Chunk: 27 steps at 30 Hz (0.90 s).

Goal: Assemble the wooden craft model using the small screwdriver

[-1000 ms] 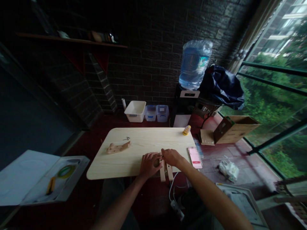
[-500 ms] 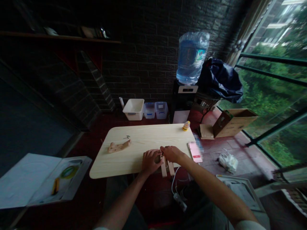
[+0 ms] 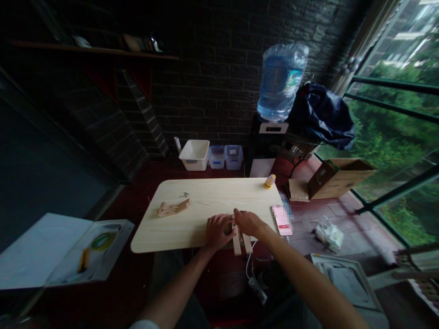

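Note:
A wooden piece (image 3: 237,243) with two parallel bars juts over the front edge of the pale table (image 3: 202,194). My left hand (image 3: 218,230) is wrapped round its left side, pressing it to the tabletop. My right hand (image 3: 247,222) is closed at its upper end, with the fingertips pinched together; whatever small thing they hold is too small to make out. A second wooden assembly (image 3: 173,208) lies at the table's left, and a few small dark metal pieces (image 3: 184,195) lie just behind it.
A yellow-capped bottle (image 3: 270,181) stands at the table's back right corner, and a pink-screened phone (image 3: 283,220) lies by the right edge. Plastic bins (image 3: 195,155) and a water dispenser (image 3: 270,132) are behind. An open case (image 3: 99,251) is at left, a cardboard box (image 3: 338,179) at right.
The whole view has shifted slightly, so things appear a little further right. Both hands keep nearly the same hold on the wooden piece.

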Motion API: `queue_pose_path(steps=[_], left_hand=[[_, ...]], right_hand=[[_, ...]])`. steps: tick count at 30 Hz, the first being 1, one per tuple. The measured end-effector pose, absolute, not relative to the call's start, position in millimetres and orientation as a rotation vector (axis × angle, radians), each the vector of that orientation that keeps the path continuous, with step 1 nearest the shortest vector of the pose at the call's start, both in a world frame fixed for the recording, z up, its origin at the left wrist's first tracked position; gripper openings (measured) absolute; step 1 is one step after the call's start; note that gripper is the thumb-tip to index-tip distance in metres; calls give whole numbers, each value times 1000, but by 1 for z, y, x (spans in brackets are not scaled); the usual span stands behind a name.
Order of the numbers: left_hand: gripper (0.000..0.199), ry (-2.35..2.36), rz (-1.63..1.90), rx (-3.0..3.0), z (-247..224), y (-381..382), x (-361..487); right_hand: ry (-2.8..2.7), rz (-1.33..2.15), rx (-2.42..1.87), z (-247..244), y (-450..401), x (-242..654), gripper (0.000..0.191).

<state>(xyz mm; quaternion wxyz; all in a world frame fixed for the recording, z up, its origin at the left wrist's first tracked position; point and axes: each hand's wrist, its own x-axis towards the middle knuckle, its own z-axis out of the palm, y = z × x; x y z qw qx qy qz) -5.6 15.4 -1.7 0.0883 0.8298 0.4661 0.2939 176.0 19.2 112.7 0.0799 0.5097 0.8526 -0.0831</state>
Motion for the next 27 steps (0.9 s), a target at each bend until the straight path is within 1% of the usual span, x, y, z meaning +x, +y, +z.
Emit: queue_pose_path(steps=[4, 9, 16, 22, 25, 27], left_hand=[[37, 1386, 879, 2469, 0, 15, -5], [34, 1382, 879, 2458, 0, 15, -4], [37, 1362, 900, 2488, -2, 16, -5], [34, 1373, 892, 2488, -3, 14, -6], [36, 1380, 890, 2491, -2, 13, -6], [37, 1387, 888, 2492, -2, 12, -6]], right_hand=[[2547, -233, 1467, 117, 17, 177, 28], [2526, -206, 1492, 117, 15, 178, 32], [2512, -256, 1542, 117, 19, 175, 27], [2490, -205, 1521, 119, 21, 171, 29], [2484, -193, 1503, 124, 20, 172, 32], [2482, -160, 1482, 126, 20, 173, 30]])
